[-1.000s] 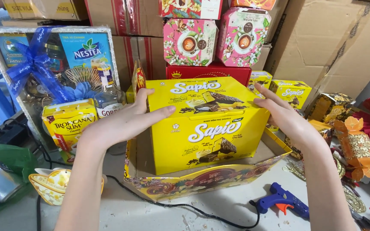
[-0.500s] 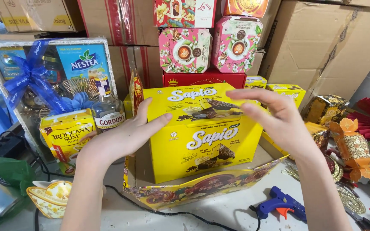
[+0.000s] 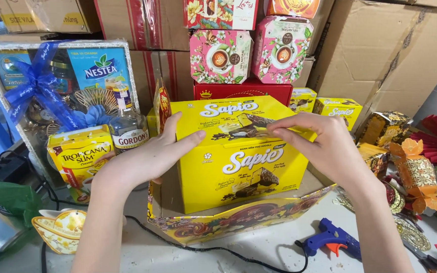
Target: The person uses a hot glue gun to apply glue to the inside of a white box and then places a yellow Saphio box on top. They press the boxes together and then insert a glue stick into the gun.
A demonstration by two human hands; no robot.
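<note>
2 open hands, left hand [image 3: 150,156] and right hand [image 3: 324,146], steady the yellow cake box [image 3: 238,156] inside the patterned tray [image 3: 228,222]; seating it squarely likely follows.

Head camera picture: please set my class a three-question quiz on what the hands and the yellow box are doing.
1. True or false: both hands touch the yellow box.
2. What does the box stand in?
A. a shallow patterned tray
B. a blue bucket
3. Which tool lies in front of the tray?

Key
1. True: left hand on its side, right hand on its top.
2. A.
3. The blue glue gun.
</note>
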